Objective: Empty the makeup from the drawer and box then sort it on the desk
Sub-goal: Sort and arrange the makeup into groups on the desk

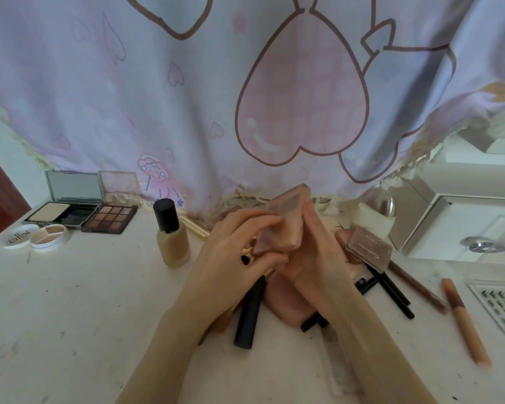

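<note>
A small pink makeup case is held up in the middle of the frame, gripped by the left hand and the right hand. It should be kept steady, then set down by the open cases at the upper left of the desk.

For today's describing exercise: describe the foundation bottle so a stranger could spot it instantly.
Start at the pink heart-print curtain hanging behind the desk. Left of the two hands, the foundation bottle stands upright alone. It is the only standing item: beige glass with a black cap, unlike the flat open palettes further left.
</note>
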Demonstrator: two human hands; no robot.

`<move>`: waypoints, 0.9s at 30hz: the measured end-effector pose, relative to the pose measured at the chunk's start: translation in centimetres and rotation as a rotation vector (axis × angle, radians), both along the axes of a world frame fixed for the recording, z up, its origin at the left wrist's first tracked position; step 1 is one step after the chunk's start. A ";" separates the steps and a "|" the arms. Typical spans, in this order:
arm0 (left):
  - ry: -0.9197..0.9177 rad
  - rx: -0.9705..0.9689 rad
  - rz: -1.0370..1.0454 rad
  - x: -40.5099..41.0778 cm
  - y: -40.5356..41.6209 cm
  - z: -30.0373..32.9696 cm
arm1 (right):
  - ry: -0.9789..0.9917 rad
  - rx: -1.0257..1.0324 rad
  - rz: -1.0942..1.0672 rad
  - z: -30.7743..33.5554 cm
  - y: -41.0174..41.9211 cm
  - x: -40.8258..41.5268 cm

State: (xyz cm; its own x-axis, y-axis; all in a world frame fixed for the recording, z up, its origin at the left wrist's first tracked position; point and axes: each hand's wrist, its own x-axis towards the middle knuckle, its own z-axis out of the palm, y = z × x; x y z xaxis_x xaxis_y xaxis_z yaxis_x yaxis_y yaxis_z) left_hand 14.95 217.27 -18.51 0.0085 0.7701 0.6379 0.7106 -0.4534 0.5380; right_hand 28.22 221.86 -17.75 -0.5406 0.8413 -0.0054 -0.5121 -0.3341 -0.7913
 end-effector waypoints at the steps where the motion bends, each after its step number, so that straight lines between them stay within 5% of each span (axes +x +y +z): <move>1: 0.003 -0.018 -0.013 -0.3 0.0 0.1 | -0.010 0.001 0.023 0.0 0.1 -0.1; 6: -0.022 -0.187 -0.095 -0.7 -0.2 0.3 | -0.079 0.045 0.054 0.0 0.0 0.1; 17: -0.177 -0.234 -0.187 -1.2 -0.6 1.1 | -0.161 -0.003 0.138 -0.3 0.6 1.1; 23: -0.286 -0.096 -0.166 -1.1 -1.0 2.1 | -0.120 -0.088 0.191 0.2 0.5 1.5; 27: -0.144 -0.046 -0.056 -1.2 -2.2 5.0 | -0.113 -0.133 0.268 1.0 -0.4 1.5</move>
